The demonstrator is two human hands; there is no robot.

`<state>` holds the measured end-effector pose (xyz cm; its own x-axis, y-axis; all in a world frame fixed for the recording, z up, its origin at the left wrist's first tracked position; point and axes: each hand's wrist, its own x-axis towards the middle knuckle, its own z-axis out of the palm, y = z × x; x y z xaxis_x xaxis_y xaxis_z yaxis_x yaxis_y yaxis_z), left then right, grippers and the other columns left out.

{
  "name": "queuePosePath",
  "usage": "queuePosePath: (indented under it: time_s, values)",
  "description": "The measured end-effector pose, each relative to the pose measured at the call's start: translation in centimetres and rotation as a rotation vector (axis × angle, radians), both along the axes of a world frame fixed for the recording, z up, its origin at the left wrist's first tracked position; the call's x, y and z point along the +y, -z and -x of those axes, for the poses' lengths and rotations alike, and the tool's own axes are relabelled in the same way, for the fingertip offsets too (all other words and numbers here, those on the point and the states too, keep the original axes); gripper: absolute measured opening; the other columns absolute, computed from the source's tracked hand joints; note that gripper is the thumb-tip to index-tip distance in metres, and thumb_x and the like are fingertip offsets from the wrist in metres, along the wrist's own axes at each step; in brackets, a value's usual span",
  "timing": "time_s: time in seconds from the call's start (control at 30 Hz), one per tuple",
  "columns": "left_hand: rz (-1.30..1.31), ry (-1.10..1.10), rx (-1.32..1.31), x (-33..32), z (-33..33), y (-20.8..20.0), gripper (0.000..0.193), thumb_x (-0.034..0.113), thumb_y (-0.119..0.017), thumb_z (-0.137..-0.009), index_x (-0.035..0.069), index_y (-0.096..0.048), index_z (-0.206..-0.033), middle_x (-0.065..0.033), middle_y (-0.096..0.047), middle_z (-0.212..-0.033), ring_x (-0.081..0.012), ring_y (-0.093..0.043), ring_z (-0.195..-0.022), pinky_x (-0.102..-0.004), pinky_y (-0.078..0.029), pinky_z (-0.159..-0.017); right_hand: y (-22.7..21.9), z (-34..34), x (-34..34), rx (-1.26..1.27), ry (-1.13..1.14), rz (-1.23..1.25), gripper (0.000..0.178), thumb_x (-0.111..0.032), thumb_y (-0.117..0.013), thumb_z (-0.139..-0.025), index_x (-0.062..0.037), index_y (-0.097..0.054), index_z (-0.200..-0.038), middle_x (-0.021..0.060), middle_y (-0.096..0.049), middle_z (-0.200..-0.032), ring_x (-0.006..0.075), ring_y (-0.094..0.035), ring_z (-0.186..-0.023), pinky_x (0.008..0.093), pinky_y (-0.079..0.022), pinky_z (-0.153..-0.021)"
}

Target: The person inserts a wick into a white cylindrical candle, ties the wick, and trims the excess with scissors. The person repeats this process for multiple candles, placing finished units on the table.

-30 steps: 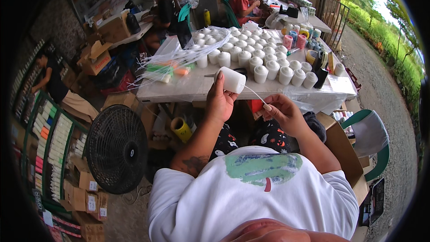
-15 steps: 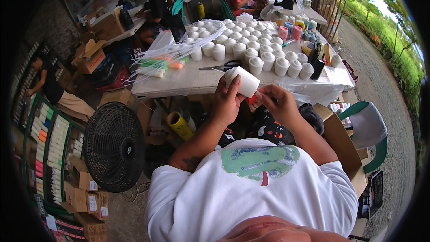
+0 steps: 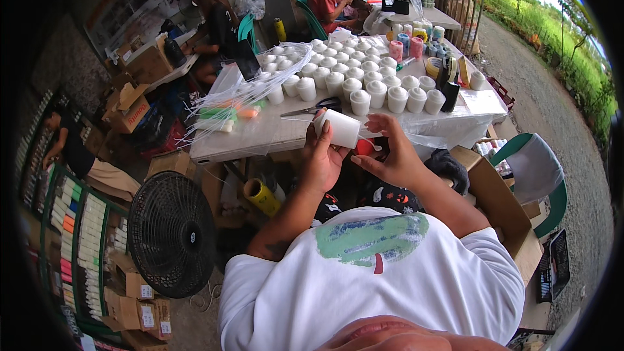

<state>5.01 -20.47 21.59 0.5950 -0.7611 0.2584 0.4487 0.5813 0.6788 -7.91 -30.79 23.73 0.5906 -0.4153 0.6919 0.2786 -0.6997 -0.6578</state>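
"So, left hand status?"
"Left hand (image 3: 323, 159) is closed round a white cylinder (image 3: 341, 131), thumb on the near side. Cylinder's on its side, flat end to the right, in front of the table edge."

"Right hand?"
"Right hand (image 3: 393, 153) is just right of that flat end, thumb and fingers well parted. White strand (image 3: 372, 144) comes off the end and curves into the gap. Can't tell if a fingertip touches it."

"Anything behind the cylinder?"
"Scissors (image 3: 331, 103), black handles, flat on the table (image 3: 240, 146). Past them, rows of upright white pieces (image 3: 359, 101), domed tops, packed close."

"Left side of the table?"
"Loose bundle of long white strands (image 3: 279, 81), spilling over the edge. Orange piece (image 3: 247, 113) under it, green ones next to that."

"Right side?"
"Black tape dispenser (image 3: 450, 88) near the row's end. Pink cylinder (image 3: 395, 51) farther back, among other coloured ones."

"Below the table?"
"Yellow roll (image 3: 261, 196), open end up. Black fan (image 3: 172, 234) to the left of it, facing the person."
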Motion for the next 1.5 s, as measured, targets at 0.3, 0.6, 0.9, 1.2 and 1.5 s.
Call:
queuePosePath:
  time_s: [0.3,0.6,0.9,1.2,1.5]
  values:
    - [0.042,0.201,0.134,0.0,-1.2,1.0,0.046,0.045,-0.037,-0.098,0.015,-0.043,-0.133,-0.0067,-0.054,-0.123,-0.0196,-0.055,-0.110,-0.0359,-0.048,-0.088,1.3,-0.4,-0.4,0.099,0.041,0.076,0.064,-0.021,-0.084,-0.064,-0.0058,-0.055,-0.118,0.0135,-0.061,-0.109,0.0301,-0.060,-0.102,0.0382,-0.047,-0.087]
    - [-0.385,0.292,0.143,-0.2,-4.4,4.9,0.049,0.044,-0.041,-0.097,0.009,-0.044,-0.131,-0.0120,-0.054,-0.123,-0.0231,-0.055,-0.112,-0.0399,-0.046,-0.094,-0.7,0.5,0.3,0.028,-0.032,0.142,0.059,-0.017,-0.081,-0.064,-0.0039,-0.056,-0.115,0.0132,-0.061,-0.109,0.0291,-0.062,-0.099,0.0359,-0.051,-0.083]
    - [-0.886,-0.390,-1.341,3.3,-1.4,1.8,0.077,0.033,-0.077,-0.072,-0.002,-0.041,-0.131,-0.0184,-0.053,-0.120,-0.0324,-0.054,-0.109,-0.0433,-0.045,-0.091,0.5,-0.1,0.0,-0.010,-0.047,0.160,0.057,-0.016,-0.079,-0.067,-0.0021,-0.052,-0.116,0.0140,-0.058,-0.111,0.0286,-0.060,-0.099,0.0356,-0.052,-0.082]
    - [-0.100,-0.194,-1.057,1.3,-1.0,1.6,0.077,0.007,-0.079,-0.071,0.007,-0.034,-0.134,-0.0107,-0.047,-0.128,-0.0217,-0.050,-0.117,-0.0356,-0.044,-0.095,-0.9,0.2,1.5,0.007,-0.098,0.221,0.065,-0.015,-0.081,-0.069,-0.0022,-0.049,-0.123,0.0153,-0.056,-0.117,0.0302,-0.058,-0.105,0.0360,-0.050,-0.089]
    - [-0.070,-0.344,-1.149,1.2,-0.4,0.5,0.072,0.007,-0.079,-0.070,0.009,-0.039,-0.130,-0.0120,-0.050,-0.126,-0.0226,-0.053,-0.114,-0.0359,-0.044,-0.093,-0.9,0.5,1.6,-0.103,-0.122,0.351,0.059,-0.012,-0.077,-0.073,-0.0071,-0.054,-0.127,0.0177,-0.052,-0.129,0.0326,-0.054,-0.117,0.0370,-0.047,-0.094]
